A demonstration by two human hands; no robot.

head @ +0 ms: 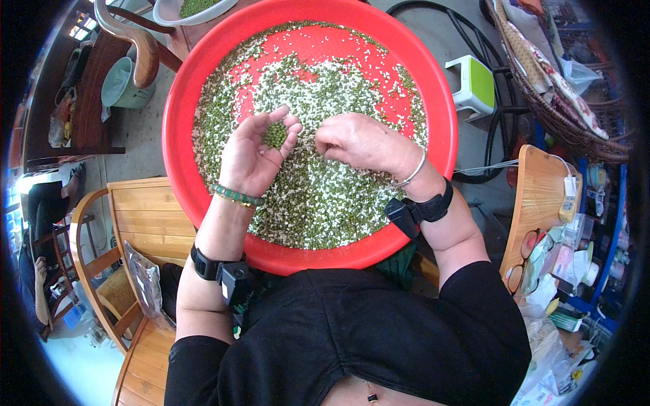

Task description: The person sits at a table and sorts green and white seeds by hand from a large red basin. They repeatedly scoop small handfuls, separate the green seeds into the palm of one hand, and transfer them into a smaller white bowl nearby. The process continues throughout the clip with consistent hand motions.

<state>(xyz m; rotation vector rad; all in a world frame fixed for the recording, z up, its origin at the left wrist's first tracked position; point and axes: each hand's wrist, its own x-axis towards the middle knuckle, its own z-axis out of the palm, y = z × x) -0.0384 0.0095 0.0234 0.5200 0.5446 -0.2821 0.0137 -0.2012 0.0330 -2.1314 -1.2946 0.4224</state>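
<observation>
A large round red plastic tub (436, 152) stands before me with a mix of green mung beans (315, 213) and small white pieces spread over its bottom. Over its left half, my left hand (259, 147) is cupped palm up and holds a small heap of green mung beans (274, 135). My right hand (360, 142) is close beside it, palm down above the mix. Its thumb and fingers are curled together, and I cannot tell whether anything is pinched between the tips.
Behind the tub sits a white basin (170, 12) of green beans. A wooden bench (147, 208) is at left, near a pale green bucket (127, 83). A white-and-green stool (475, 86) and a wicker basket chair (548, 96) stand at right. Another person's arm (40, 289) shows far left.
</observation>
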